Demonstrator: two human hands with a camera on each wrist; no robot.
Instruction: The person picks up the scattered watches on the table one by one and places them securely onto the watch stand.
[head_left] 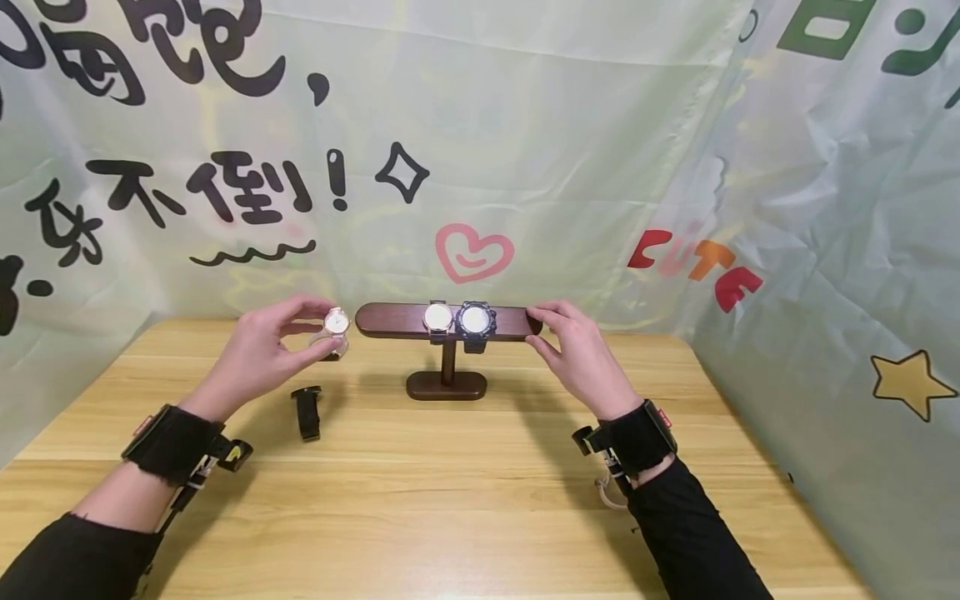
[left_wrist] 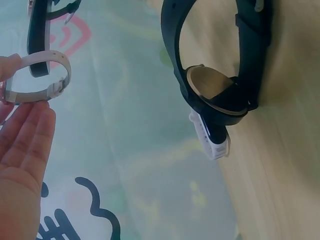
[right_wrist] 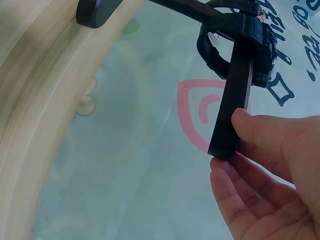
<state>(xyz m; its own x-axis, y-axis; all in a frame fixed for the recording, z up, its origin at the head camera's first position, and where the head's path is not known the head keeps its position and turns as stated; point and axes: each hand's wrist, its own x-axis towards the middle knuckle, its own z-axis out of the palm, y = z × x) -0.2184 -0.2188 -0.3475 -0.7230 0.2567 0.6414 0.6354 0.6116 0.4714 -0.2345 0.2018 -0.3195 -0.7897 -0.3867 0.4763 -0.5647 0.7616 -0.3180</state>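
Observation:
My left hand (head_left: 258, 350) pinches a small round-faced wristwatch (head_left: 337, 322) just off the left end of a dark wooden watch stand (head_left: 447, 358). Its pale strap (left_wrist: 61, 60), buckled into a loop, shows in the left wrist view. With thumb and fingers, my right hand (head_left: 581, 354) grips the right end of the stand's bar (right_wrist: 227, 125). Two watches are strapped around that bar: a light-faced watch (head_left: 438, 317) and, to its right, a chunky black watch (head_left: 476, 320). In the right wrist view the black strap (right_wrist: 212, 55) partly hides its neighbour.
A black-strapped watch (head_left: 307, 412) lies on the wooden table (head_left: 450, 500) below my left hand. Behind it is a white and black band (left_wrist: 212, 137). A pale ring-shaped thing (head_left: 609, 493) is partly hidden by my right forearm. Printed cloth (head_left: 570, 150) hangs behind the table.

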